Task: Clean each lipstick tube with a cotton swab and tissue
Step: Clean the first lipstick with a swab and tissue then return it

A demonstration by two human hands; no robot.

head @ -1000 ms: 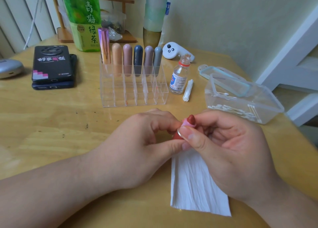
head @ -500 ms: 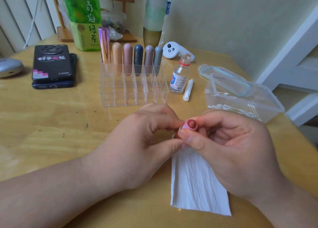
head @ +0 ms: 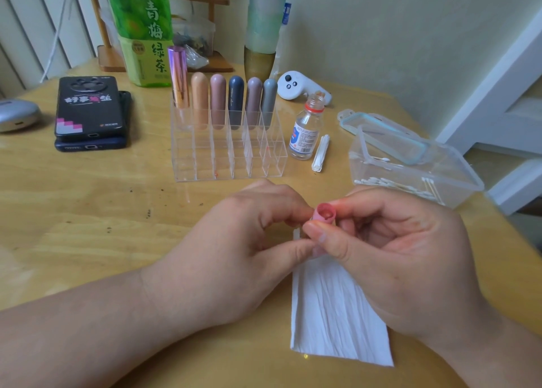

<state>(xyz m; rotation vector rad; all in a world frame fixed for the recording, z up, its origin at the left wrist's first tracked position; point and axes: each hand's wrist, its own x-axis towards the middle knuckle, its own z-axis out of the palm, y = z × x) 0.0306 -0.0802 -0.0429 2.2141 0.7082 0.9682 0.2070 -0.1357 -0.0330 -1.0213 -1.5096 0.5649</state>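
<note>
A small pink lipstick tube [head: 325, 214] is held between both hands near the table's middle, its open end facing me. My left hand [head: 234, 258] pinches it from the left with thumb and forefinger. My right hand [head: 390, 252] pinches it from the right, thumb in front. The red lipstick tip sits low inside the tube. A white tissue [head: 337, 314] lies flat on the table under my right hand. Several capped lipsticks [head: 218, 100] stand in the back row of a clear acrylic organizer [head: 228, 156].
A small open bottle [head: 306, 128] and white swabs [head: 321, 153] lie right of the organizer. A clear box of cotton swabs [head: 410, 170] with its lid [head: 381, 129] stands at the right. Two stacked phones [head: 89, 112], a green tea bottle [head: 140, 30] and a white controller [head: 296, 87] are at the back.
The red lipstick tip stood out of the tube a second ago; it now sits retracted inside the pink tube. Both hands stayed in place, still pinching it.
</note>
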